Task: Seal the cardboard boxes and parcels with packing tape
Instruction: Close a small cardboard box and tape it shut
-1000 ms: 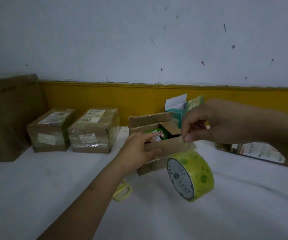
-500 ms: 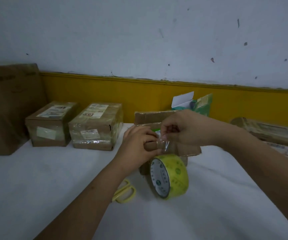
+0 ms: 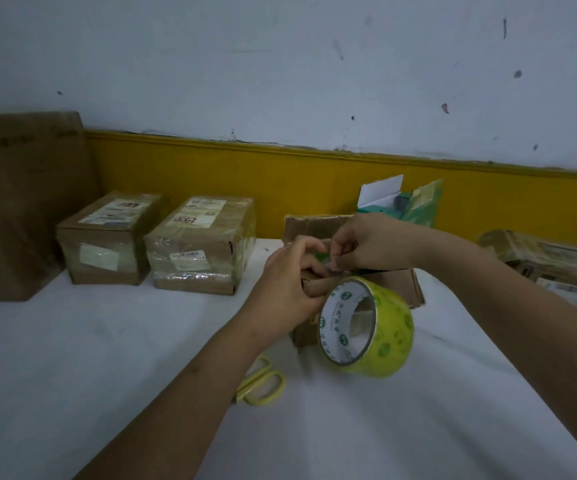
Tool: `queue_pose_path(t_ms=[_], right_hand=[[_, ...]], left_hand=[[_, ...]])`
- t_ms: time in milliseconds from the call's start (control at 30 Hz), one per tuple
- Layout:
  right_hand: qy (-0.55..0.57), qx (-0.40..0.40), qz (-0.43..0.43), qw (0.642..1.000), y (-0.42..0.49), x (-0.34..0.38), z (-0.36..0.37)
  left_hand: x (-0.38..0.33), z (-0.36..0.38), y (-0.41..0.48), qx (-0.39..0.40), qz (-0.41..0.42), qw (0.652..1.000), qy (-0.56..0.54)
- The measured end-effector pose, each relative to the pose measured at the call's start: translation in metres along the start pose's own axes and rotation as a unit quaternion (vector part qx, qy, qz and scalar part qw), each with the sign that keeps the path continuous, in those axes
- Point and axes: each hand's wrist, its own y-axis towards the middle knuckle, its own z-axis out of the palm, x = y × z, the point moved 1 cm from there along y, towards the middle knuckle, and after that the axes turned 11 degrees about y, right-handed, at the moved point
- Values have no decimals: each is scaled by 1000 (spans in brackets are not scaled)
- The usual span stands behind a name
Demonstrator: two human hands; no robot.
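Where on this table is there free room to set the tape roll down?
Bare cloth in front of the two sealed boxes, left of the scissors; more this side of the tape roll. Crowded around the open box.

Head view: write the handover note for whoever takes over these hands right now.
Left hand grips the front flap of the small box.
Right hand pinches the free end of the tape roll at the box top.
Scissors lie on the table by the left forearm.
Two taped parcels sit far left.
Done: tape end apparently started.
Left: run the strip, cut it, close this box.
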Motion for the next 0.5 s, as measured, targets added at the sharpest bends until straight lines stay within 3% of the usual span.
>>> queue_pose_path(t_ms=[167, 367, 500], right_hand=[[-9, 70, 56, 996, 6, -4, 2], [21, 142, 125, 982, 11, -1, -3], [66, 160, 145, 974, 13, -6, -1]], left_hand=[[1, 3, -1, -49, 72, 994, 68], [7, 2, -3, -47, 60, 993, 91], [7, -3, -2, -32, 77, 974, 210]])
